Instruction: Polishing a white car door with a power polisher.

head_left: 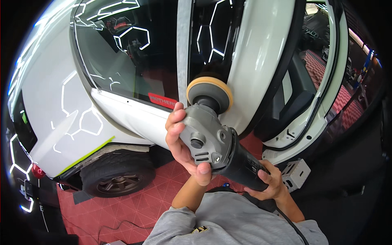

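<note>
A rotary polisher (208, 130) with a grey metal head and black body is held in both my hands. My left hand (179, 141) wraps round its head from the left, thumb across the near side. My right hand (269, 181) grips the rear of the black body. At the far end, the orange-yellow foam pad (218, 83) faces the glossy black door pillar (210, 53) of a white car (126, 110). Whether the pad touches the pillar, I cannot tell. Grey masking tape (183, 45) runs up the pillar's left edge.
Right of the pillar, a car door (314, 122) stands open. Below left is the rear wheel (118, 175), with green tape (87, 155) along its arch. A pale perforated box (297, 174) sits on the floor at right. A black cord (292, 224) trails from the polisher past my right arm.
</note>
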Demonstrator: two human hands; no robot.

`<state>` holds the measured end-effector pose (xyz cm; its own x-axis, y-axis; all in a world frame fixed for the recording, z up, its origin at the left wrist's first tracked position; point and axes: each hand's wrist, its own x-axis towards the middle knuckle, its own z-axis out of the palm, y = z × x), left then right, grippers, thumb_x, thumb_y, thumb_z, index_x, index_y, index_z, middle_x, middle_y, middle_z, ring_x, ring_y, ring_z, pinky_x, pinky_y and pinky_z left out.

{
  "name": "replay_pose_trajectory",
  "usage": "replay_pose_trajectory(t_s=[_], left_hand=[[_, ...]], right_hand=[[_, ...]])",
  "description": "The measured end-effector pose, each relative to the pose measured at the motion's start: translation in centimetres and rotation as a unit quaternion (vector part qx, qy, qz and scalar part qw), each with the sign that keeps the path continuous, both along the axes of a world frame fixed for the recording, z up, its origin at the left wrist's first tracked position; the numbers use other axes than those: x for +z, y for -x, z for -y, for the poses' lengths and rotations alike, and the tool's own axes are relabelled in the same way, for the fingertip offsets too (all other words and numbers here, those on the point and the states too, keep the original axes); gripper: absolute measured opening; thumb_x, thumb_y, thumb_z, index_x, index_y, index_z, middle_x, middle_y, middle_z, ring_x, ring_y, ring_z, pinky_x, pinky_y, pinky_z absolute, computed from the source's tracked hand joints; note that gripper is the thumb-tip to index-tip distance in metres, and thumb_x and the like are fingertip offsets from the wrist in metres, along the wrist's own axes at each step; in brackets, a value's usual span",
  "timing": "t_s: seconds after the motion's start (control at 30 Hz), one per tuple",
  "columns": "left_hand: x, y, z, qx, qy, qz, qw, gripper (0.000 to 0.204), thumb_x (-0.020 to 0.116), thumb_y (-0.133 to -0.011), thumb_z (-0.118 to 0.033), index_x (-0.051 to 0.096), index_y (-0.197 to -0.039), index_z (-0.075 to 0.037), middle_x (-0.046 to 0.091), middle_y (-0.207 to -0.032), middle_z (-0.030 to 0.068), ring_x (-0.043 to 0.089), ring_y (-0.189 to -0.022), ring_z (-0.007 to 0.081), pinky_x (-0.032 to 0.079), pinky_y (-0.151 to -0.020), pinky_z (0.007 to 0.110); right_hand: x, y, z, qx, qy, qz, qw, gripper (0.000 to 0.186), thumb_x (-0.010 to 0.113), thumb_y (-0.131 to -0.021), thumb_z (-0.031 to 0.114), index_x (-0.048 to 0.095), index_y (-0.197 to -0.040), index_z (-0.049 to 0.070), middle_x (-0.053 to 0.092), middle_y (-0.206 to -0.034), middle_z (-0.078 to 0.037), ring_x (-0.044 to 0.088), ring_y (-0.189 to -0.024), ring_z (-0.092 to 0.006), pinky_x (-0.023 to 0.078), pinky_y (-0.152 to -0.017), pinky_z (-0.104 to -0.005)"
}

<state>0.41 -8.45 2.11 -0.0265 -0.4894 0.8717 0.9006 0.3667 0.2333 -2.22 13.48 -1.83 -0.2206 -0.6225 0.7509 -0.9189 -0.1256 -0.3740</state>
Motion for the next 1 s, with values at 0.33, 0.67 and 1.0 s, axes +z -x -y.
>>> replay_pose_trajectory(t_s=[0.33, 0.67, 1.0], left_hand=[[8.5, 0.5, -0.2, 0.060, 0.028, 0.025, 0.997, 0.078, 0.047, -0.087, -0.049, 0.029, -0.143, 0.003, 0.033, -0.144, 0.0226, 0.037, -0.133, 0.0341, 0.038, -0.107, 0.046], [18.0, 1.0, 0.8, -0.057, 0.048, -0.022, 0.997, 0.061, 0.050, -0.091, -0.033, 0.039, -0.135, 0.008, 0.050, -0.128, 0.0184, 0.054, -0.114, 0.0254, 0.042, -0.098, 0.035], [25.1, 1.6, 1.5, -0.118, 0.048, 0.016, 0.992, 0.051, 0.050, -0.092, -0.032, 0.047, -0.130, 0.002, 0.057, -0.115, 0.0182, 0.062, -0.099, 0.0260, 0.053, -0.087, 0.036]], right_hand=[[5.0, 2.0, 1.5, 0.041, 0.077, 0.016, 0.996, 0.080, 0.080, -0.064, 0.010, 0.049, -0.137, 0.012, 0.060, -0.095, -0.019, 0.065, -0.071, -0.0272, 0.054, -0.057, -0.0326], [13.1, 2.2, 3.2, 0.057, 0.123, -0.005, 0.991, 0.077, 0.075, -0.067, 0.007, 0.045, -0.138, 0.000, 0.062, -0.091, -0.015, 0.060, -0.068, -0.0246, 0.051, -0.061, -0.0326], [18.6, 1.6, 3.8, 0.066, 0.108, 0.026, 0.992, 0.080, 0.071, -0.070, 0.005, 0.036, -0.142, -0.003, 0.051, -0.134, -0.024, 0.062, -0.110, -0.0316, 0.048, -0.091, -0.0337]])
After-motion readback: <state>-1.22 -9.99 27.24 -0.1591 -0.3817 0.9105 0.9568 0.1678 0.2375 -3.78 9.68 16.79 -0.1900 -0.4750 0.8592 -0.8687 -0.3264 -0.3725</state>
